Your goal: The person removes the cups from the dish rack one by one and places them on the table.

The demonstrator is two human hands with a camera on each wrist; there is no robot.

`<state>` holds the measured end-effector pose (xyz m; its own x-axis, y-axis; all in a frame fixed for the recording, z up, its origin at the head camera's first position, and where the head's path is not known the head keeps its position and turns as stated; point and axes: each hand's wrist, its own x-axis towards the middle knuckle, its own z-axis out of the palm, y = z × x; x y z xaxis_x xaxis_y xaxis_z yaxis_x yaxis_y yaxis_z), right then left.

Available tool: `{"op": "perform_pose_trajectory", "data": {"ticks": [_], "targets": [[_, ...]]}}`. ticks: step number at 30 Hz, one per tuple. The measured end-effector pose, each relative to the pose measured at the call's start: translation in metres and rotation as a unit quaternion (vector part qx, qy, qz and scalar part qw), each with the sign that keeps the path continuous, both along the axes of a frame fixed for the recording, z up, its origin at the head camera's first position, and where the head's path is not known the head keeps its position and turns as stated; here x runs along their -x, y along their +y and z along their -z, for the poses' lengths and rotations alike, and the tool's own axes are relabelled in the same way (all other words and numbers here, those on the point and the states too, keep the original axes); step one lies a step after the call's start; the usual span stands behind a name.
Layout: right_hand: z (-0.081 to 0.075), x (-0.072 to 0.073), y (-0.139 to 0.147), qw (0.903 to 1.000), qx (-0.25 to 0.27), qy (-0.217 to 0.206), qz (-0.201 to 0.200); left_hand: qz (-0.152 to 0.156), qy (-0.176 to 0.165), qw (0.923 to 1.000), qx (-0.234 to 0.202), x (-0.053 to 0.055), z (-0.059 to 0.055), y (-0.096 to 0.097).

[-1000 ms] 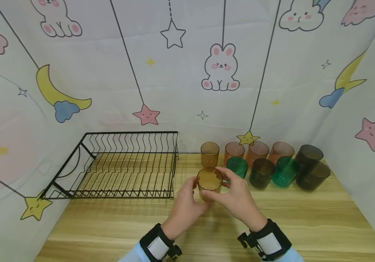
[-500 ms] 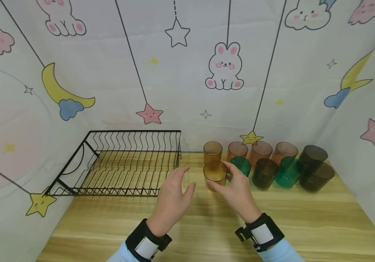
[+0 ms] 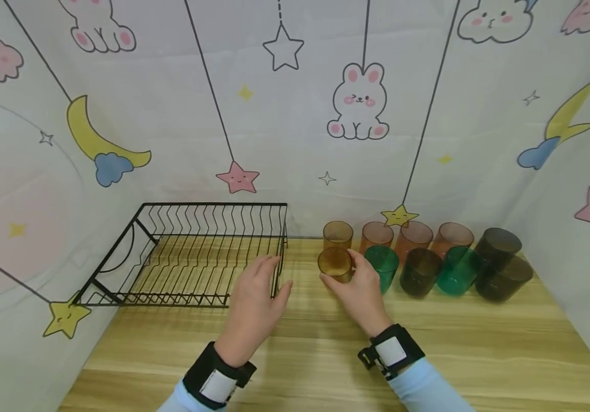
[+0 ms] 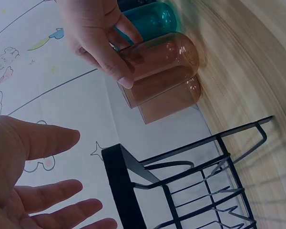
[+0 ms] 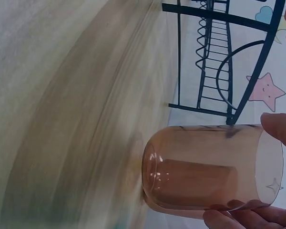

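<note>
An amber glass [image 3: 334, 264] stands upright at the left end of the front row of glasses. My right hand [image 3: 360, 293] holds it near the rim, thumb on the near side and fingers on the far side. In the right wrist view this glass [image 5: 200, 167] has its base at or very close to the table. Another amber glass [image 3: 337, 232] is right behind it, partly hidden. My left hand [image 3: 254, 300] holds nothing; its fingers are spread by the right front corner of a black wire dish rack [image 3: 212, 203].
Right of the held glass are a green glass [image 3: 383, 269], a brown glass [image 3: 420, 273], a second green glass [image 3: 458, 272] and a dark glass [image 3: 503, 280]. Several pinkish glasses [image 3: 414, 234] and a black glass [image 3: 498, 240] line the back. A printed curtain [image 3: 295, 131] hangs behind the wooden table [image 3: 315, 366].
Both hands were on the amber glass; the left has let go and moved left to the rack. The right hand has brought the glass back, in front of the other amber one.
</note>
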<state>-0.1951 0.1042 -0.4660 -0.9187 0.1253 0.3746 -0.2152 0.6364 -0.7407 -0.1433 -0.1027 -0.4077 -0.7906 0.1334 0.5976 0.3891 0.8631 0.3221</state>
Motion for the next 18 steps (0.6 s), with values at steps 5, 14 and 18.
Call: {"op": "perform_pose_trajectory", "data": {"ticks": [5,14,18], "targets": [[0.006,0.006,-0.003,0.9999,-0.005,-0.001,0.016,-0.001,-0.005,1.0,-0.004,0.001,0.003,-0.003],[0.009,0.011,-0.007,0.9991,0.003,-0.019,0.038,-0.003,-0.008,0.9999,-0.009,0.003,0.006,-0.005],[0.01,0.012,-0.009,0.9988,0.005,-0.029,0.04,-0.006,-0.015,0.9998,-0.013,0.003,0.007,-0.006]]}}
